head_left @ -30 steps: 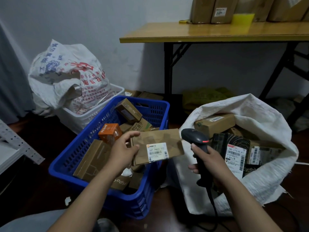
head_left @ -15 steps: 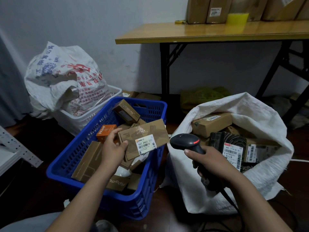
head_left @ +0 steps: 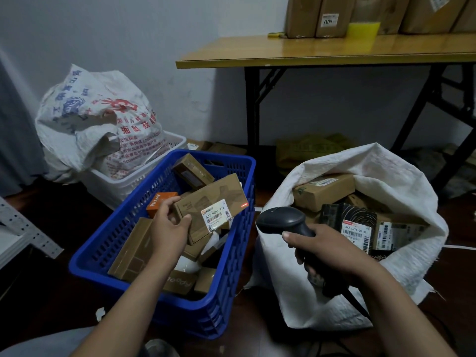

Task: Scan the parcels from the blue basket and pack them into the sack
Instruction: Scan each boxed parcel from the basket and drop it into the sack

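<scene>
One brown white-labelled parcel [head_left: 210,199], probably cardboard

Parcel sorting room, labelled boxes [head_left: 323,191] in sack [head_left: 401,173], folding table [head_left: 334,54]

Dim, cool light falls from above, gleaming on the bench [head_left: 322,51] top, leaving the floor [head_left: 51,292] beneath in shadow; wide-angle bending curves the edges.
</scene>
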